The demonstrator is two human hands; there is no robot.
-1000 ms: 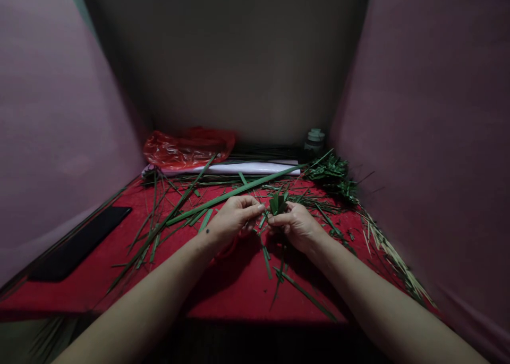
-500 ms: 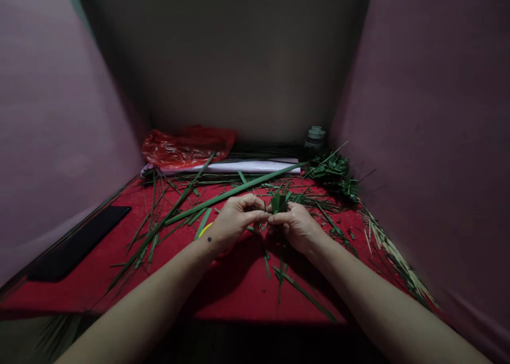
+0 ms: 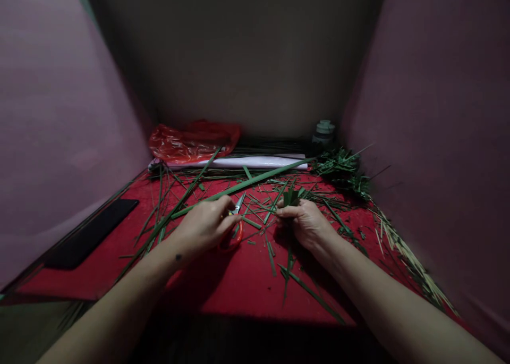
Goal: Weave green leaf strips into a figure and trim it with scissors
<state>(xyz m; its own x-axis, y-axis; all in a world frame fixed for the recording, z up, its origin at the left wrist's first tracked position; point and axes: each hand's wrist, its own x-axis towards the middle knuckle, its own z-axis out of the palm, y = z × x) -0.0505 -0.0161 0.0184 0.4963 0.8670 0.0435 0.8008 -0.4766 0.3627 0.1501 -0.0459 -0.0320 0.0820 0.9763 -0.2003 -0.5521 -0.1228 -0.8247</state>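
My right hand (image 3: 305, 220) is closed around a small folded bundle of green leaf strips (image 3: 290, 196), whose ends stick up above the thumb. My left hand (image 3: 211, 220) is to the left, above the red cloth, with its thumb and forefinger curved and apart. Beside its fingertips lie scissors (image 3: 240, 202), blades pointing away and red handles towards me, partly covered by the hand. A small yellow spot shows between thumb and forefinger; what it belongs to is hidden. Loose green strips (image 3: 271, 252) lie between the hands.
A long green leaf (image 3: 258, 178) crosses the red cloth (image 3: 239, 295). Behind it are a white roll (image 3: 255, 163), a red plastic bag (image 3: 191, 141) and a jar (image 3: 323, 133). Dark green foliage (image 3: 345, 170) and pale stalks (image 3: 414, 263) lie right, a black flat object (image 3: 93, 234) left.
My left hand has come away from the leaf bundle and moved left, uncovering the scissors. My right hand still holds the bundle. The view has shifted slightly.
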